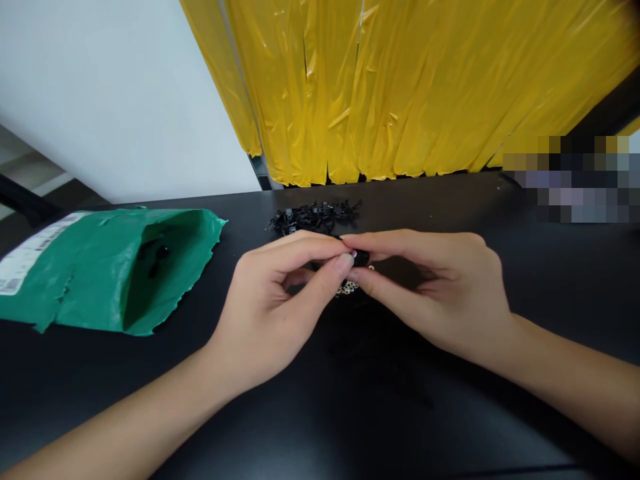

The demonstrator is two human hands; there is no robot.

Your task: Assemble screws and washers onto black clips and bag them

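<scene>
Both hands meet at the middle of the view over a black table (pixel 280 413). Between their fingertips is a small black part (pixel 361 257), mostly covered by the fingers. My left hand (pixel 283 300) is closed in a pinch on its left side, with thumb and index finger pressed together. From the right, my right hand (pixel 440 293) pinches the same part with thumb and fingers. Behind the fingers lies a pile of small black parts (pixel 320 215). Several small shiny metal rings (pixel 348 288) show just below the fingertips, partly hidden by the hands.
A torn green plastic mailer (pixel 95 267) with a white label lies at the left, its mouth facing right and dark pieces inside. Yellow plastic strips (pixel 350 93) hang behind the table, beside a white panel (pixel 125 100). A blurred-out patch (pixel 565 187) covers the far right.
</scene>
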